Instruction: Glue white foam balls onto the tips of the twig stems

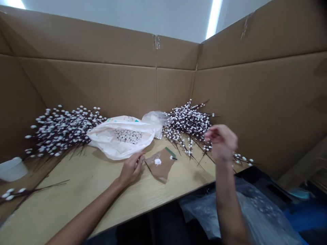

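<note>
My left hand (131, 168) rests on the table with its fingers pinched together, beside the front of a white plastic bag (112, 149). What those fingers hold, if anything, is too small to make out. The bag lies open, and many small white beads (129, 136) show inside it. Just right of my left hand lies a brown piece of cardboard (163, 170) with a white blob (157, 162) on it. My right hand (223, 141) is raised near the table's right side, fingers curled and slightly blurred. Anything in its grip is hidden.
Bunches of white-berry stems lie at left (63, 131) and right (190, 119). A clear plastic bag (154, 120) sits between. A white cup (12, 169) and a berry sprig (22, 193) are far left. Cardboard walls (102, 81) enclose the table (133, 204). Plastic sheeting (260, 211) hangs lower right.
</note>
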Demonstrator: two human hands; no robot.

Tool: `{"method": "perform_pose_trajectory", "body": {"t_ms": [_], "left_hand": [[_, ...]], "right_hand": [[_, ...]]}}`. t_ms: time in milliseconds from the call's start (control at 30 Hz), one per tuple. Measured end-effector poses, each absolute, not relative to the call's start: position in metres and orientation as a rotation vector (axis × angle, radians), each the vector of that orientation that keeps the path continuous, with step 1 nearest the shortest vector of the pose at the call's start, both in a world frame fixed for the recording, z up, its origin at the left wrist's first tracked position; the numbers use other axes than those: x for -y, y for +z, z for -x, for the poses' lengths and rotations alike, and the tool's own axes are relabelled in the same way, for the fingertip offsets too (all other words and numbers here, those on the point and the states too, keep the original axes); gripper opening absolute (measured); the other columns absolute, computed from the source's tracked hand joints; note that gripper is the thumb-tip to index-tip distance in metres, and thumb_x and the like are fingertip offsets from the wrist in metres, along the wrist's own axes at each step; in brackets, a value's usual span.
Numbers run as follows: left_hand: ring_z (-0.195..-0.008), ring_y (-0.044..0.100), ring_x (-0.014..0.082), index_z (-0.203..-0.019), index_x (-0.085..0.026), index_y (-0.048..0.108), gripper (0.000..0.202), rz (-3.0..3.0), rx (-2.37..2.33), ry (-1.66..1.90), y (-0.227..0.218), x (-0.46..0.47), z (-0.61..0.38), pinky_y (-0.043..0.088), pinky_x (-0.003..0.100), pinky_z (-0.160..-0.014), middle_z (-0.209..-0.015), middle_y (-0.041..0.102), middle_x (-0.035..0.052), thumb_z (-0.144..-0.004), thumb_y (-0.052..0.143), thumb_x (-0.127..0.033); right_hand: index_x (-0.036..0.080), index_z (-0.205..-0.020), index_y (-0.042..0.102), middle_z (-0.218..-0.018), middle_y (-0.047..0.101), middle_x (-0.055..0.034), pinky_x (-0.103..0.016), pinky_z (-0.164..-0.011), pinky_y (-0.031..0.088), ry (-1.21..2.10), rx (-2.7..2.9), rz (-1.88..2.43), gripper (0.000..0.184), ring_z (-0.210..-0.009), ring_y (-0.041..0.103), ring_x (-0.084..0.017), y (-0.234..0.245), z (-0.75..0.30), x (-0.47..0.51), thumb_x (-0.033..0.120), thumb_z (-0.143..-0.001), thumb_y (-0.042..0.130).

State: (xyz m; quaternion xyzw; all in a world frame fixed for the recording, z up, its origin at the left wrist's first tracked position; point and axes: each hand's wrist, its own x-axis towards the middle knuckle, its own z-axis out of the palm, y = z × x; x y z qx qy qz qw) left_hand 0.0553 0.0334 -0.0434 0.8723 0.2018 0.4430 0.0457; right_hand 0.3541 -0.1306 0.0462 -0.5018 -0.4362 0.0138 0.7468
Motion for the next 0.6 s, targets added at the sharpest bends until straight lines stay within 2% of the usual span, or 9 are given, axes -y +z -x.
{"method": "perform_pose_trajectory", "body": {"t_ms": [67,100,200,300,467,600], "left_hand": [[-0.085,0.069,0.0200,-0.104,-0.011,0.064,0.028,-2.632,-0.659,1.338,-0.043,-0.032,-0.054,0.055,0.029,-0.078,-0.098,0.072,0.0110,-0.094,0.043,-0.028],[-0.085,0.069,0.0198,-0.103,-0.011,0.064,0.028,-2.613,-0.677,1.332,-0.043,-0.032,-0.053,0.055,0.029,-0.077,-0.097,0.072,0.0105,-0.094,0.043,-0.028],[-0.084,0.068,0.0192,-0.102,-0.013,0.064,0.028,-2.547,-0.713,1.317,-0.043,-0.031,-0.052,0.055,0.028,-0.077,-0.094,0.072,0.0086,-0.093,0.044,-0.031],[-0.082,0.068,0.0185,-0.101,-0.014,0.064,0.028,-2.482,-0.746,1.299,-0.043,-0.033,-0.050,0.054,0.027,-0.076,-0.093,0.071,0.0072,-0.093,0.044,-0.032],[-0.081,0.067,0.0184,-0.099,-0.015,0.065,0.030,-2.416,-0.803,1.267,-0.045,-0.035,-0.047,0.053,0.027,-0.072,-0.093,0.072,0.0071,-0.093,0.043,-0.035],[-0.079,0.066,0.0180,-0.099,-0.016,0.065,0.031,-2.393,-0.816,1.247,-0.043,-0.033,-0.048,0.053,0.027,-0.072,-0.091,0.071,0.0068,-0.092,0.043,-0.036]], "right_hand": [[0.012,-0.093,0.061,-0.079,0.067,-0.0069,-0.029,-0.063,0.052,-0.057,0.938,1.451,0.036,-0.068,0.063,-0.015,0.045,-0.363,0.095,0.035,-0.094,0.034],[0.011,-0.094,0.062,-0.082,0.068,-0.0090,-0.029,-0.065,0.052,-0.104,0.938,1.664,0.035,-0.070,0.065,-0.017,0.044,-0.369,0.077,0.032,-0.093,0.033],[0.012,-0.092,0.066,-0.089,0.070,-0.0112,-0.034,-0.080,0.049,-0.168,0.986,1.868,0.022,-0.085,0.066,-0.023,0.043,-0.389,0.035,0.020,-0.081,0.049],[0.013,-0.098,0.067,-0.101,0.069,-0.0128,-0.037,-0.089,0.047,-0.188,1.040,2.070,0.023,-0.098,0.064,-0.024,0.043,-0.404,0.007,0.012,-0.080,0.054],[0.014,-0.110,0.061,-0.114,0.063,-0.0092,-0.043,-0.091,0.049,-0.151,1.072,2.359,0.026,-0.104,0.061,-0.021,0.041,-0.417,-0.020,0.029,-0.089,0.059],[0.014,-0.111,0.060,-0.115,0.061,-0.0090,-0.044,-0.091,0.050,-0.148,1.103,2.461,0.027,-0.104,0.060,-0.021,0.040,-0.423,-0.033,0.031,-0.090,0.057]]}}
